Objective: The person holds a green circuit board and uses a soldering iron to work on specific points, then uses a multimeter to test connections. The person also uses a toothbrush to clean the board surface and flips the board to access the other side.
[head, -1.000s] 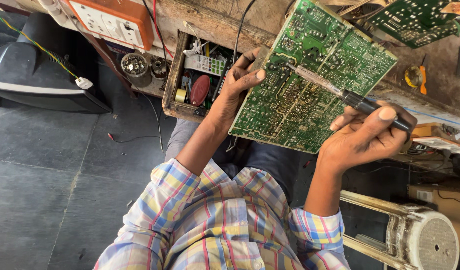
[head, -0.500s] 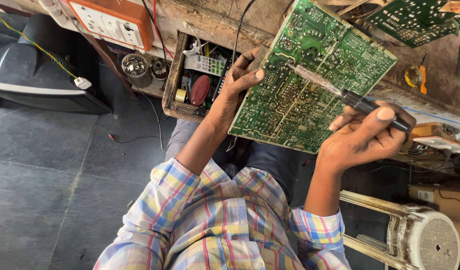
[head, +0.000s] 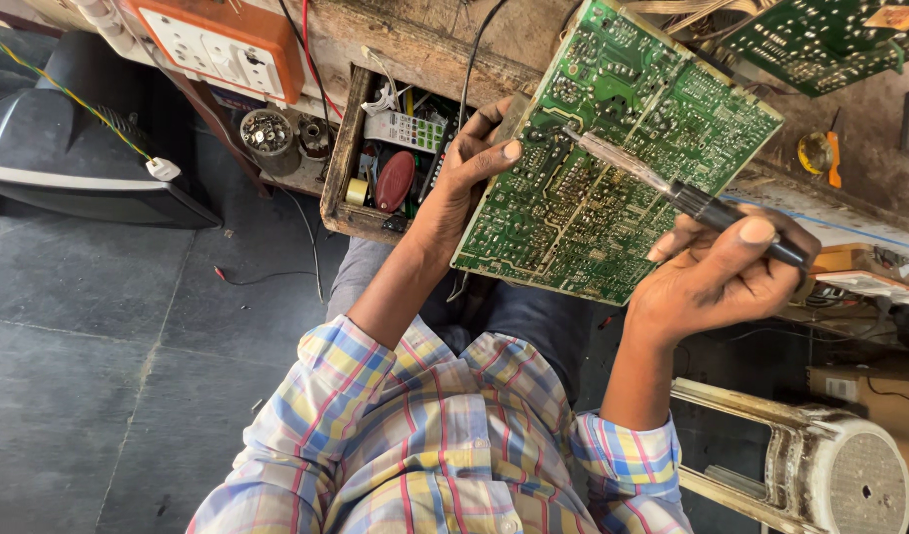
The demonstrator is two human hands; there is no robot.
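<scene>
head view: left hand [head: 464, 188] grips flat green circuit board [head: 613, 168].

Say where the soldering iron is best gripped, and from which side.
Grip the soldering iron on its black handle, from the rear end, away from the green circuit board. The slim metal shaft slants onto the board and is likely hot; the right hand already holds the handle pen-style.

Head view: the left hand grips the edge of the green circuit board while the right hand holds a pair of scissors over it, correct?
Not quite. The head view shows the right hand holding a soldering iron, not scissors, its tip on the green circuit board. The left hand does grip the board's edge.
</scene>
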